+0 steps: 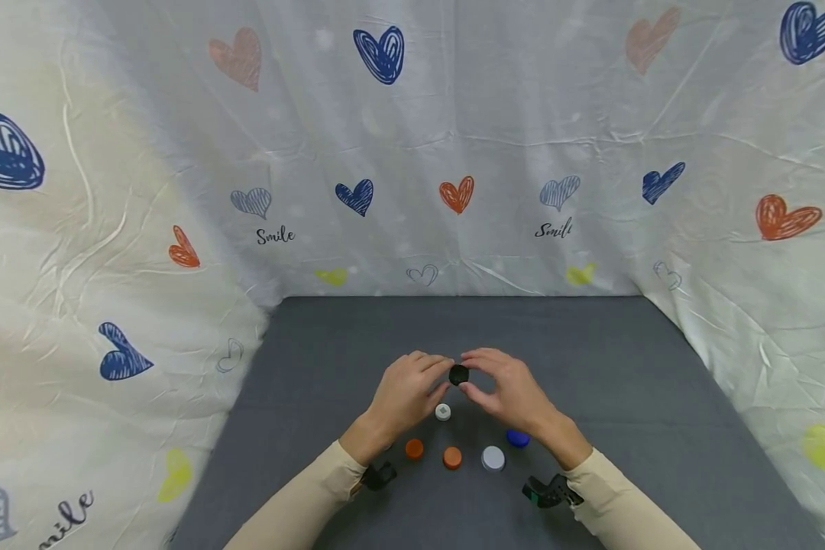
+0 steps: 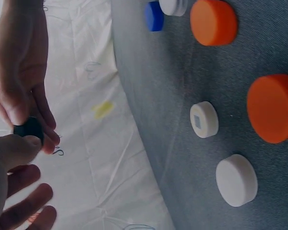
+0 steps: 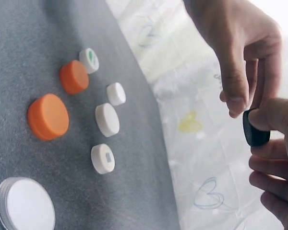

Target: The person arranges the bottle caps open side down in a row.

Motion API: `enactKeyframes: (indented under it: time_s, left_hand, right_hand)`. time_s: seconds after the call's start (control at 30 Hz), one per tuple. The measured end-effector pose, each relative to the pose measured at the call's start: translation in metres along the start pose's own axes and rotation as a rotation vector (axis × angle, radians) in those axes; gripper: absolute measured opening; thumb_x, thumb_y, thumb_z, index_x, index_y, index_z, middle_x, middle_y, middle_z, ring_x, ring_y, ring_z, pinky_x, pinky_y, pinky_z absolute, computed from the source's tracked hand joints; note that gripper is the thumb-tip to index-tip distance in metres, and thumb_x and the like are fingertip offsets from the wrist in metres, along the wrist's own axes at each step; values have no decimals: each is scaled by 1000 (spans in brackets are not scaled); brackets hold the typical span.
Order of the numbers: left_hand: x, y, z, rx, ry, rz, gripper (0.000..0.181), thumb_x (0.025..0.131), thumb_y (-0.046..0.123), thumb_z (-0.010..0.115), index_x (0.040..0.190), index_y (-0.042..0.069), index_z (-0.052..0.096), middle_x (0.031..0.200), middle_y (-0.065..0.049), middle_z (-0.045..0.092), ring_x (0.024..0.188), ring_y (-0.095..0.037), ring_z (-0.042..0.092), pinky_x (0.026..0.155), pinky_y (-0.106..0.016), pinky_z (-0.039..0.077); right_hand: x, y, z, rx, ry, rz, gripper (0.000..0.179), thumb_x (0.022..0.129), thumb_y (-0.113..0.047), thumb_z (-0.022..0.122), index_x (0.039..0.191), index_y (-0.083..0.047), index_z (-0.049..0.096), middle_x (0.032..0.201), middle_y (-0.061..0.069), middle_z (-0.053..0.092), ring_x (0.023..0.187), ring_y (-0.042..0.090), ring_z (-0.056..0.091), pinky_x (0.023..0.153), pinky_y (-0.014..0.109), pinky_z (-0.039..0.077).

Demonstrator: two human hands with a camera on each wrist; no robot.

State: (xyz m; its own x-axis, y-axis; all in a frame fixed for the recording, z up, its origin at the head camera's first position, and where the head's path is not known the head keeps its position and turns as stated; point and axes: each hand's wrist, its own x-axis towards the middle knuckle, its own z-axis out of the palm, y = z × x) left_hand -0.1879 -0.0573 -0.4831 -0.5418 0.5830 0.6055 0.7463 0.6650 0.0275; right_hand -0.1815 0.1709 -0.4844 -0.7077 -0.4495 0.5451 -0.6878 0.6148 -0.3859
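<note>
Both hands meet over the far middle of the table around a small black bottle cap (image 1: pixel 458 374). My right hand (image 1: pixel 512 389) pinches it; in the right wrist view the thumb lies across the face of the cap (image 3: pixel 256 130) with a finger beneath. From the other side my left hand (image 1: pixel 406 389) grips its edge, the thumb overlapping the cap (image 2: pixel 30 128) in the left wrist view while other fingers spread loosely. Part of the cap is hidden by the thumbs. Just below the hands lies a small white cap (image 1: pixel 443 412) with a grey square mark.
On the grey tabletop (image 1: pixel 344 328) lie two orange caps (image 1: pixel 415 449), a larger white lid (image 1: pixel 493 458) and a blue cap (image 1: pixel 519 438) near the right wrist. More white caps (image 3: pixel 107 120), one with a green mark (image 3: pixel 90 60), sit toward the left. A heart-patterned cloth (image 1: pixel 412 153) surrounds the table.
</note>
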Motion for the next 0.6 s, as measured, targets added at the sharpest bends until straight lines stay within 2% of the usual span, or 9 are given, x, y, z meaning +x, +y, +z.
enactKeyframes:
  time_s: [0.17, 0.33, 0.47, 0.6]
  left_hand:
    - [-2, -1, 1, -18, 91, 57, 30, 87, 23, 80, 115, 14, 76, 108, 1, 76, 95, -15, 67, 77, -31, 55]
    - [-5, -2, 3, -50, 88, 54, 28, 91, 26, 76, 116, 13, 75, 108, 2, 76, 95, -14, 67, 79, -29, 55]
    - [-6, -3, 3, -142, 54, -39, 25, 92, 26, 74, 113, 13, 75, 104, 3, 76, 93, -11, 68, 79, -28, 57]
    - [-6, -3, 1, -313, 6, -192, 19, 94, 28, 73, 107, 15, 77, 96, 4, 76, 83, -9, 68, 71, -25, 57]
  right_hand:
    - [-3, -2, -2, 94, -54, 60, 35, 94, -33, 71, 122, -13, 71, 129, 2, 67, 119, 19, 64, 94, 42, 55]
    - [-5, -3, -4, 140, -70, 100, 34, 98, -37, 65, 123, -16, 71, 130, -2, 67, 120, 18, 64, 96, 44, 54]
    - [-5, 0, -5, 115, -22, 71, 31, 95, -33, 70, 123, -17, 71, 128, 0, 67, 119, 19, 64, 94, 45, 54]
    - [-5, 5, -6, 54, 45, 1, 38, 87, -23, 80, 123, -16, 71, 126, 3, 68, 118, 21, 64, 94, 45, 54]
